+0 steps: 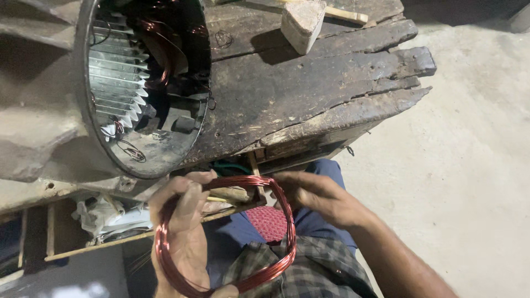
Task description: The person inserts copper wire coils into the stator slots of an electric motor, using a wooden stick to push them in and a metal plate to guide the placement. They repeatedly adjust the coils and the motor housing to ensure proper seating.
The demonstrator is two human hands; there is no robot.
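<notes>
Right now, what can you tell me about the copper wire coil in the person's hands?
The copper wire coil is a loose bundle of many thin, shiny reddish strands wound into a rounded loop, open in the middle. It is held below the worn wooden bench's edge, over the person's lap. The left hand passes through the loop and grips its left side; the right hand pinches its upper right corner. Its lowest part runs off the picture.

No packages, labels, signs or screens show in this view.
</notes>
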